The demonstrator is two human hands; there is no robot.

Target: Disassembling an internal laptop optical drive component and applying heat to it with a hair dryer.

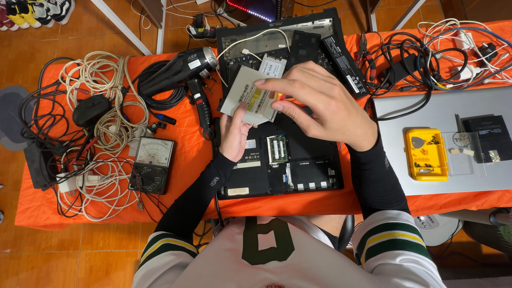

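Over the opened laptop base (277, 154) on the orange desk (181, 160), I hold a slim silver optical drive (246, 96): left hand (234, 133) gripping its lower edge, right hand (320, 104) pinching the far edge. Heat gun (184, 72) at ten o'clock. Next, I judge, it needs setting aside clear.

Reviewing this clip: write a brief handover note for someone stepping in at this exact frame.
Left hand: holds the flat silver-grey optical drive from below.
Right hand: grips the drive's right edge from above.
The drive is lifted above the opened black laptop base on the orange tablecloth.
Done: bottom covers off, green memory module exposed, drive out of the base.
Left: drive not yet set down.
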